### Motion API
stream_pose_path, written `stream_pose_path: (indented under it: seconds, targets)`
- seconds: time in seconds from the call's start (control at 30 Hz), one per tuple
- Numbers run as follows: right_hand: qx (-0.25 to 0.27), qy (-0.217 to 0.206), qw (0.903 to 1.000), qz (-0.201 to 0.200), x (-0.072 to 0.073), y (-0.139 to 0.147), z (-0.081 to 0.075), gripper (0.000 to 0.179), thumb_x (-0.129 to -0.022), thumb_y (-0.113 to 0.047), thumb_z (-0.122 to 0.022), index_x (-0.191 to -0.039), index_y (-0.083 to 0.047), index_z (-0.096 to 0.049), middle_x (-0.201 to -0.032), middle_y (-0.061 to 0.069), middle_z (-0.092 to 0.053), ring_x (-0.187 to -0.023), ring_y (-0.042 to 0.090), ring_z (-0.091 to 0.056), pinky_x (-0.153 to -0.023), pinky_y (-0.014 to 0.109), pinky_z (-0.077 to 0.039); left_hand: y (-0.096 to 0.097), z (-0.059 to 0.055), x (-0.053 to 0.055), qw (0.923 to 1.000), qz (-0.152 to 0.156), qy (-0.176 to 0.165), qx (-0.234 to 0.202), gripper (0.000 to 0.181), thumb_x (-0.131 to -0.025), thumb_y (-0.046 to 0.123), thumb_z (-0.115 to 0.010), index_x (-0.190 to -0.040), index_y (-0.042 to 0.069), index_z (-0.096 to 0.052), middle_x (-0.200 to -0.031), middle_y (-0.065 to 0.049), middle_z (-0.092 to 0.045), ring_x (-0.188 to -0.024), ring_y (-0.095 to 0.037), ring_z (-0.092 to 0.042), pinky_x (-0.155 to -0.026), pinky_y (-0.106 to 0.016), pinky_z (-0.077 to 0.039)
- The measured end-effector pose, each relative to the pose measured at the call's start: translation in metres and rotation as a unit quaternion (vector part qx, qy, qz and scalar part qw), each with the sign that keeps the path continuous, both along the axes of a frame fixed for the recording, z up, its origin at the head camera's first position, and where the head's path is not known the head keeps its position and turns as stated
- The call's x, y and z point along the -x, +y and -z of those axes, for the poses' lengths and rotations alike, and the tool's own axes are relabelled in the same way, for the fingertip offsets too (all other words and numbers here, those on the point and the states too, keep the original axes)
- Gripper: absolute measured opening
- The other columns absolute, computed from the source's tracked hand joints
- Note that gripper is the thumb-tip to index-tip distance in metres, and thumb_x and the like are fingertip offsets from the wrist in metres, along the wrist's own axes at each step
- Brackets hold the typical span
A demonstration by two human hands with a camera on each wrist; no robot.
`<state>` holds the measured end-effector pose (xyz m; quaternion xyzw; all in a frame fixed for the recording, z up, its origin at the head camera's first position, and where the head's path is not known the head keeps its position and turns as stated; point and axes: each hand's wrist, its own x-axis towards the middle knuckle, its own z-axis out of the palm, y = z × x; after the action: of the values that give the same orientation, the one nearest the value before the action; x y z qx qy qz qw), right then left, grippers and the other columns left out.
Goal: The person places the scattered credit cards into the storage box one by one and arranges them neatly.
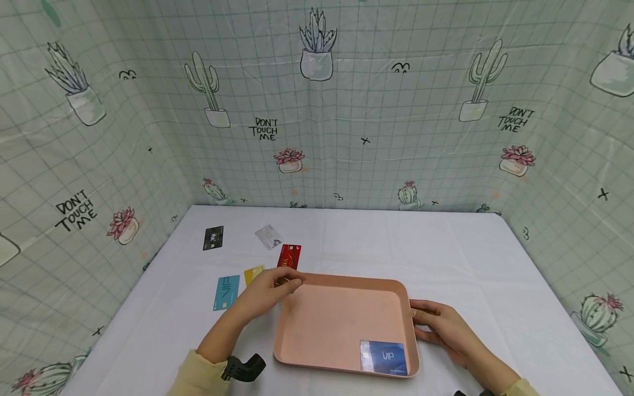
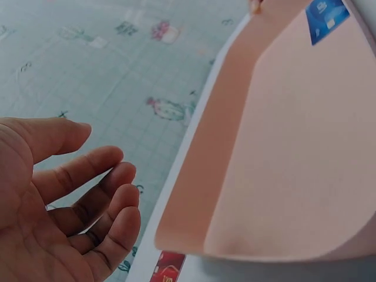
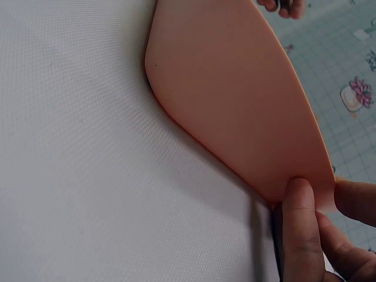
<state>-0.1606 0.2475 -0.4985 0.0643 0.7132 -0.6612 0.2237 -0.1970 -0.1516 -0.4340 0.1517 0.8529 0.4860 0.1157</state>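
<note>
A pink tray [image 1: 342,313] rests on the white table, with a blue VIP card [image 1: 384,357] lying in its near right corner. At the tray's far left corner hovers my left hand [image 1: 269,291], its fingers loosely bent. The left wrist view shows that hand [image 2: 76,205] holding nothing, apart from the tray wall [image 2: 205,158]. My right hand [image 1: 446,327] holds the tray's right side by the edge. In the right wrist view, one fingertip [image 3: 299,197] presses on the outer wall [image 3: 235,106] and another reaches the rim; their full hold is partly hidden.
Left of the tray lie a teal card [image 1: 227,292], a yellow card [image 1: 252,273] partly behind my left hand, a red card [image 1: 289,256], a silver card [image 1: 268,237] and a black card [image 1: 213,238]. A patterned curtain [image 1: 356,110] surrounds the white table [image 1: 460,253].
</note>
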Motion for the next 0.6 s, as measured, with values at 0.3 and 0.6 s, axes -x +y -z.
stream_pose_path:
  seconds: [0.3,0.6]
  targets:
    - [0.000,-0.001,1.0000,0.002,0.000,-0.001,0.002,0.066,-0.104,-0.026,-0.063,-0.150,0.014,-0.039,-0.123,0.007,-0.070,-0.107,0.010,-0.067,-0.085,0.027,-0.060,-0.015,0.000,-0.001,0.9996,-0.027,-0.004,-0.006,0.032,-0.104,0.024,-0.062,-0.127,0.003,-0.069,-0.119,-0.017,-0.071,-0.102,-0.030,-0.067,-0.090,-0.049,-0.057]
    - [0.003,-0.004,1.0000,0.007,0.000,0.000,0.000,0.063,-0.104,-0.024,-0.063,-0.149,0.014,-0.041,-0.121,0.007,-0.072,-0.105,0.009,-0.068,-0.085,0.027,-0.060,-0.030,-0.002,-0.002,0.9979,-0.061,-0.017,-0.013,0.030,-0.104,0.021,-0.061,-0.125,0.000,-0.069,-0.117,-0.018,-0.070,-0.101,-0.031,-0.064,-0.089,-0.044,-0.057]
